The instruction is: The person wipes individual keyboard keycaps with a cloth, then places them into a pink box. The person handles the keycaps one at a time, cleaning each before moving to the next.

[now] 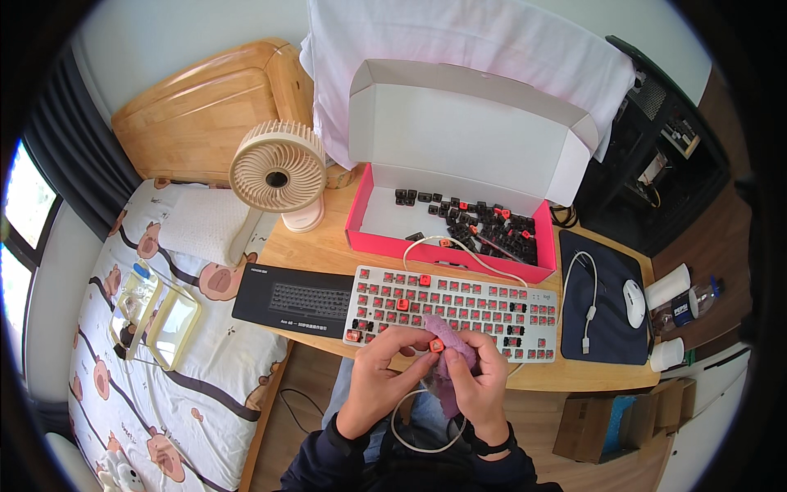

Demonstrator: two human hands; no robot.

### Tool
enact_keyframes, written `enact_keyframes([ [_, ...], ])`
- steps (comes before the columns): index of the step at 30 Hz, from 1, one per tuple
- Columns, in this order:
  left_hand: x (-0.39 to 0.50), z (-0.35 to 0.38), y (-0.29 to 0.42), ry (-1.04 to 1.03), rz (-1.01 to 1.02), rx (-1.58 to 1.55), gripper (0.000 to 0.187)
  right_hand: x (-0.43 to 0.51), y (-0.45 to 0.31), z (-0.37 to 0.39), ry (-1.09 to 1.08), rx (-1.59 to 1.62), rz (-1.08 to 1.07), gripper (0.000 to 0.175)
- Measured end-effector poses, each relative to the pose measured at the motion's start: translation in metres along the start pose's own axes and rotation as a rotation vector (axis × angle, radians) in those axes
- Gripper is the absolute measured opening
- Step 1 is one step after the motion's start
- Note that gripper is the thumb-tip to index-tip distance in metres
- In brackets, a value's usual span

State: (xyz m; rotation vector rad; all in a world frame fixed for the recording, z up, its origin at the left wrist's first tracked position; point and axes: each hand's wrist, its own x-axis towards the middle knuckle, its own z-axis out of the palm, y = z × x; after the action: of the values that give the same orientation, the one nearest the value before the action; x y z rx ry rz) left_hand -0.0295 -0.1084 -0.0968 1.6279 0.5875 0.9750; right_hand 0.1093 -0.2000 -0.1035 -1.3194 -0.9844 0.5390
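Observation:
Between the fingertips of my left hand [388, 369] is a small orange keycap [436, 345]. My right hand [476, 381] grips a purple cloth [450, 344], which touches the keycap. Both hands are above the front edge of a white mechanical keyboard [546, 329] with most of its red switches bare. A few orange keycaps sit on it, one in the top row [425, 280] and one further down [403, 304]. Behind the keyboard, a pink and white box [393, 243] stands with its lid up, holding many loose black and orange keycaps [492, 227].
A beige fan [276, 178] stands left of the box. A black printed keyboard box [258, 301] projects past the desk's left edge. On the right are a dark mouse pad [578, 295], a white mouse [633, 304] and a cable plug [585, 345]. A PC case [652, 141] stands behind them.

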Motion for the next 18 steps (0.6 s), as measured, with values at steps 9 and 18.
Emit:
enact_keyframes([
  [9, 0.0003, 0.0006, 0.0026, -0.006, 0.001, 0.012, 0.024, -0.0004, 0.0019, 0.0001, 0.014, 0.006, -0.005, 0.022],
  [18, 0.0001, -0.0003, 0.0027, -0.011, 0.022, 0.029, 0.026, -0.0001, 0.0003, -0.0003, 0.01, 0.005, -0.009, 0.022],
])
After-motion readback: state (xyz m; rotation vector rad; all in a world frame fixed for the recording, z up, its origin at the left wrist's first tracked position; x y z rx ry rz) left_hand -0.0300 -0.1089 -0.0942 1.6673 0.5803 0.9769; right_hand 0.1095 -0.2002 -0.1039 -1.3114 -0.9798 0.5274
